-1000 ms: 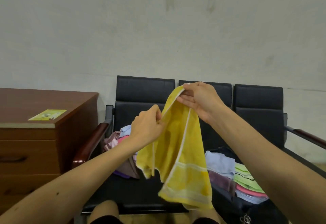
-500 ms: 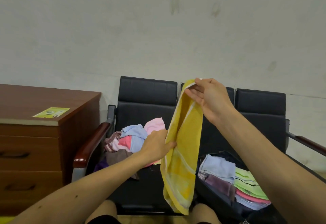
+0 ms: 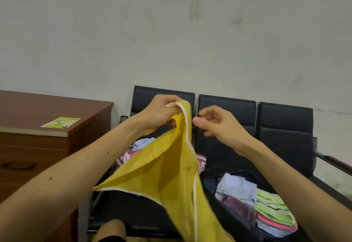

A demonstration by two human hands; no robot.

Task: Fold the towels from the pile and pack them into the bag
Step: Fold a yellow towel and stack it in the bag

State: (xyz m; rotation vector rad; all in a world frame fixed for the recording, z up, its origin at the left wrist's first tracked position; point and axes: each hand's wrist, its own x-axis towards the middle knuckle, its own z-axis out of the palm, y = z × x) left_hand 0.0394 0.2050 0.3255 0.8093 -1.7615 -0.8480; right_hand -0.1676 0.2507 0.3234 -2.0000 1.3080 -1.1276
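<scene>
Up comes the left hand: half a second ago it pinched the yellow towel low on its edge, and now it grips the top hem, fingers curled round the cloth in front of the seats. And the right hand has let go! It held that top corner a moment back; now it hangs just beside the hem, fingers loosely curled, holding nothing. The cloth, narrow before, has swung out wide and drapes down past the lower edge of view.

Count it off: two hands, one yellow towel in the air, three black seat backs in a row. One loose pile lies on the left seat, half hidden behind the cloth, where it was. One dark bag sits open to the right, with folded towels in at least four colours: pale blue, maroon, green, pink. One brown cabinet stands at left with one green leaflet on top. One knee shows at the bottom.
</scene>
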